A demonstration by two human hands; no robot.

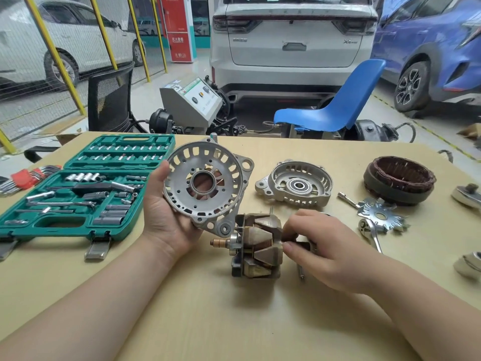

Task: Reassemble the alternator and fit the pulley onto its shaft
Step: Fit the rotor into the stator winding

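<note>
Aluminium everywhere and nothing bolted up yet: the alternator's in bits across the bench (234, 321), so by the look of it this is early days. Left hand (166, 217) holds the rear end frame (205, 183) up off the bench, tilted toward the camera, thumb hooked over its left rim, fingers curled behind. Right hand (320, 246) is down on the rotor (256, 247), fingertips pinching its right-hand end; rotor lies on its side, slip-ring end pointing left, just below the raised frame, near touching its lower lug. The other end frame (296, 186) w/ its bearing sits open-side up behind the right hand, well apart. Stator (399, 178) w/ copper windings is far right at the back, untouched. Fan plate (380, 217) and ratchet (369, 230) lie just beside the right hand, to its right. Pulley: can't pick it out for sure; may be one of the cut-off pieces at the right edge. Socket set (78, 183) open on the left. Still to do, as judged: rotor into a frame, stator on, halves closed, bolts in, pulley fitted
</note>
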